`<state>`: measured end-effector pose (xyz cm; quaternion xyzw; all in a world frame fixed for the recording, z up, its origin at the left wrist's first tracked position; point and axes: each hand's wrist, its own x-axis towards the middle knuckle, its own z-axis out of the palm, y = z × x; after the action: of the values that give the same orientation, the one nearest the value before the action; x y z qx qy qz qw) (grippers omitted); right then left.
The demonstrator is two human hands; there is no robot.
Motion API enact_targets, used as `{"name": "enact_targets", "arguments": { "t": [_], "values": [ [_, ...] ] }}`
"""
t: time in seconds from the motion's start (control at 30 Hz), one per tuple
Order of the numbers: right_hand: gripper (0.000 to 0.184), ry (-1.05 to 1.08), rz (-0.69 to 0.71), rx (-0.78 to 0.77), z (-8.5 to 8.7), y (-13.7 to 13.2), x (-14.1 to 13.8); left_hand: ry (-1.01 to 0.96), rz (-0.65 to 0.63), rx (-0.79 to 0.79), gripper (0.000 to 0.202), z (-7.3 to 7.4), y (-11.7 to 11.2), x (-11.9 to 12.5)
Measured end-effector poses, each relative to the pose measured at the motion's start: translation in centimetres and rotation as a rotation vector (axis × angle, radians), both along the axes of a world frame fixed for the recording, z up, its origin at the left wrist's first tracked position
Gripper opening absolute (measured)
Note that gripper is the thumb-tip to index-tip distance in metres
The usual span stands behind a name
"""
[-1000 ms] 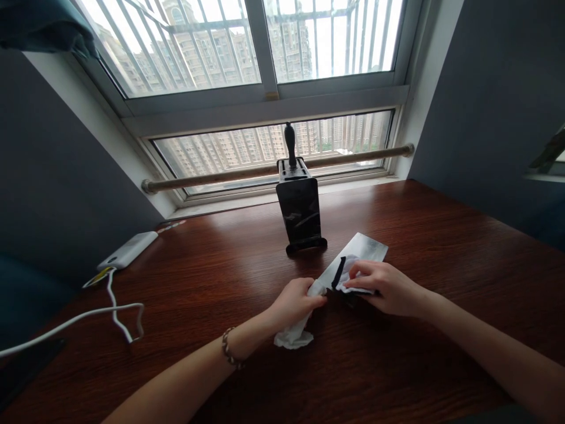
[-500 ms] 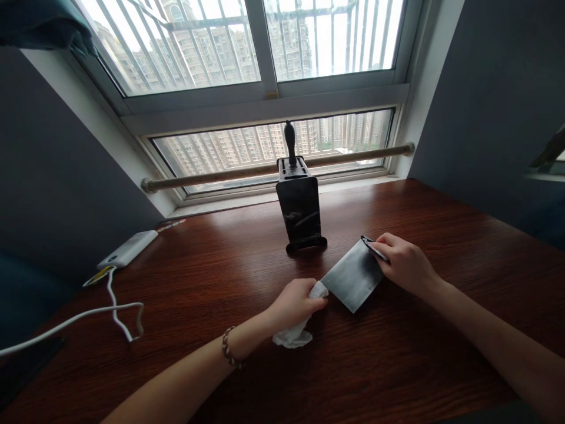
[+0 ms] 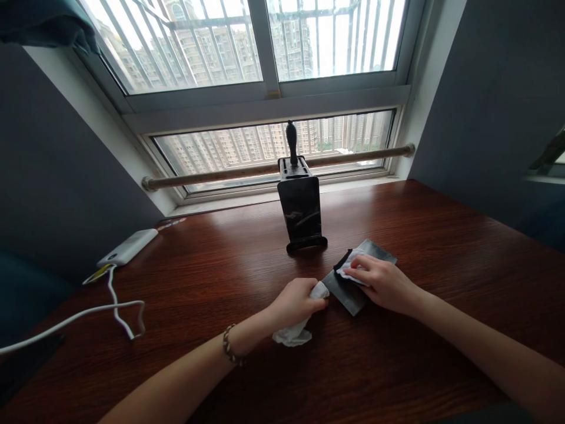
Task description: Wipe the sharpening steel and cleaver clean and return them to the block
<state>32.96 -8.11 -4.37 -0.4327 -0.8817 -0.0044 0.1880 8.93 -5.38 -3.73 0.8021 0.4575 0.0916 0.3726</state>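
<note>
A flat grey cleaver blade (image 3: pixel 349 295) lies on the dark wooden table (image 3: pixel 212 277) in front of me. My left hand (image 3: pixel 293 303) is closed round a crumpled white tissue (image 3: pixel 291 335) at the blade's near-left end; whatever is inside the tissue is hidden. My right hand (image 3: pixel 384 282) rests on the blade with its fingers curled on a small white cloth with a black edge (image 3: pixel 348 266), pressing it against the metal. Beyond my right hand, the blade's far corner shows.
A black knife block (image 3: pixel 302 206) with one dark handle standing in it is just behind the blade. At the left lie a white power bank (image 3: pixel 128 247) and its looping white cable (image 3: pixel 119 306). A wooden rail (image 3: pixel 220 174) runs along the window.
My right hand went out to the blade's far edge half a second ago and has come back onto the middle of the blade with the white cloth. The left hand has stayed put.
</note>
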Motion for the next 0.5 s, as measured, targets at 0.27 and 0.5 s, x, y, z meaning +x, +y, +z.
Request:
{"name": "enact_targets", "arguments": {
  "t": [0.27,0.5],
  "values": [
    [0.029,-0.011,-0.12,-0.012,-0.1,0.6,0.6,0.015,-0.015,0.017,0.018,0.1,0.2,-0.2],
    [0.041,-0.022,0.154,-0.014,-0.2,-0.7,-1.1,0.062,-0.045,0.051,0.018,0.4,0.0,0.0]
  ]
}}
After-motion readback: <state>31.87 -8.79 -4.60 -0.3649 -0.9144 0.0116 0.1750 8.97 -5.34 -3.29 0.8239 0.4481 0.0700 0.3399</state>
